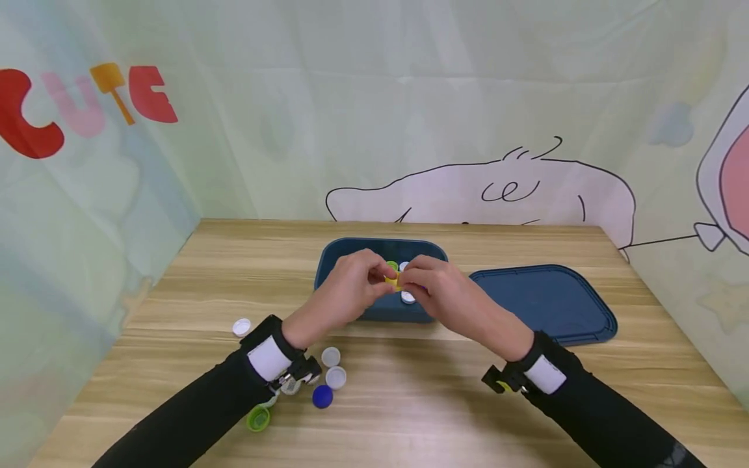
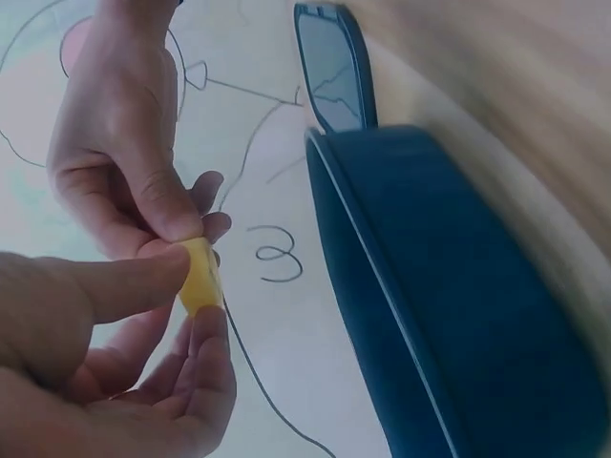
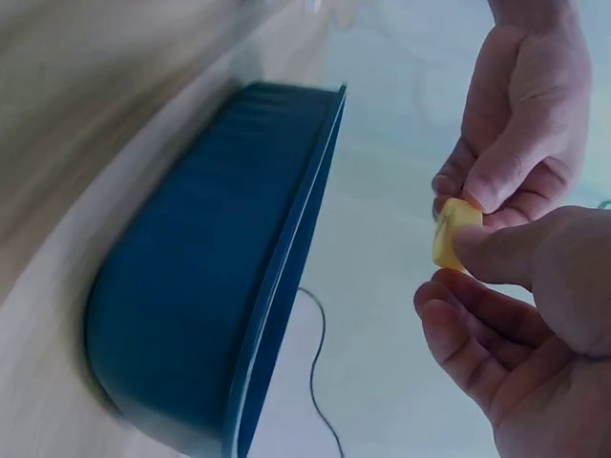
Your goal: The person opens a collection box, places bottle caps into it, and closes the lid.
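Observation:
A small yellow piece (image 1: 393, 281) is pinched between both hands above the dark blue box (image 1: 398, 313). In the head view the left hand (image 1: 350, 284) holds it from the left and the right hand (image 1: 445, 292) from the right. The left wrist view shows the yellow piece (image 2: 200, 277) between thumbs and fingertips of the left hand (image 2: 105, 353) and the right hand (image 2: 124, 134). From the right wrist view, the yellow piece (image 3: 456, 234) is beside the box's outer wall (image 3: 200, 277). White and green caps lie in the box, partly hidden by the hands.
A blue lid (image 1: 547, 302) lies right of the box. On the table at left are a white cap (image 1: 241, 327), a blue cap (image 1: 322, 396), a green cap (image 1: 258, 418) and several other white ones, some partly behind the left wrist. A printed cloth (image 1: 380, 97) stands behind.

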{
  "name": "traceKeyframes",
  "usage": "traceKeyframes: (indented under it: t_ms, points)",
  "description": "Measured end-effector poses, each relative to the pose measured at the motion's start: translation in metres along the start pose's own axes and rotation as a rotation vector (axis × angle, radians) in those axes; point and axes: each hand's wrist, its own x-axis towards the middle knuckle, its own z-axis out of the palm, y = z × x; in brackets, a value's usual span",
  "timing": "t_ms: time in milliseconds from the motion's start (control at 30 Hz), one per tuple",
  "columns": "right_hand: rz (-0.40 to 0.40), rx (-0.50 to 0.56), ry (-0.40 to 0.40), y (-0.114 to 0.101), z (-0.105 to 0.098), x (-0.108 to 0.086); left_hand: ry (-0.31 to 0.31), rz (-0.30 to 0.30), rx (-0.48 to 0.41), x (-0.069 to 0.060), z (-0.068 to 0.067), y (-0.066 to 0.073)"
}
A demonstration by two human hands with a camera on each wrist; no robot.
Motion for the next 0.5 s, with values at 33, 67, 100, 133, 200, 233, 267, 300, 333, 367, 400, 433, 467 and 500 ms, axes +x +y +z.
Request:
traceKeyframes:
  t_ms: [33, 67, 100, 133, 200, 233, 267, 300, 333, 367, 400, 433, 467, 500]
  points:
    - [0.008, -0.001, 0.007, 0.003, 0.001, 0.002, 0.011, -0.002, 0.004, 0.003, 0.0, -0.001]
    - [0.014, -0.001, 0.014, 0.005, 0.002, 0.004, 0.019, -0.005, 0.012, 0.007, 0.0, -0.002]
    - [0.018, -0.005, 0.02, 0.008, 0.003, 0.005, 0.024, -0.009, 0.021, 0.01, 0.001, -0.003]
    - [0.023, -0.009, 0.025, 0.011, 0.005, 0.007, 0.024, -0.012, 0.028, 0.013, 0.002, -0.004]
    - [0.031, -0.022, 0.033, 0.016, 0.009, 0.009, 0.023, -0.025, 0.038, 0.018, 0.003, -0.007]
    - [0.033, -0.03, 0.037, 0.018, 0.011, 0.01, 0.021, -0.033, 0.04, 0.02, 0.004, -0.008]
    - [0.035, -0.038, 0.041, 0.021, 0.013, 0.011, 0.019, -0.04, 0.045, 0.022, 0.005, -0.01]
    - [0.039, -0.045, 0.043, 0.023, 0.015, 0.012, 0.019, -0.052, 0.048, 0.024, 0.006, -0.011]
    - [0.045, -0.052, 0.044, 0.025, 0.017, 0.013, 0.016, -0.064, 0.046, 0.026, 0.007, -0.013]
    - [0.051, -0.058, 0.043, 0.028, 0.02, 0.014, 0.014, -0.074, 0.047, 0.028, 0.008, -0.015]
    - [0.056, -0.06, 0.039, 0.03, 0.022, 0.014, 0.007, -0.084, 0.049, 0.03, 0.009, -0.016]
    - [0.063, -0.059, 0.031, 0.033, 0.025, 0.015, -0.003, -0.094, 0.052, 0.032, 0.01, -0.019]
    - [0.07, -0.058, 0.021, 0.035, 0.028, 0.016, -0.013, -0.103, 0.058, 0.034, 0.011, -0.021]
    - [0.073, -0.055, 0.008, 0.038, 0.031, 0.016, -0.028, -0.117, 0.06, 0.036, 0.012, -0.023]
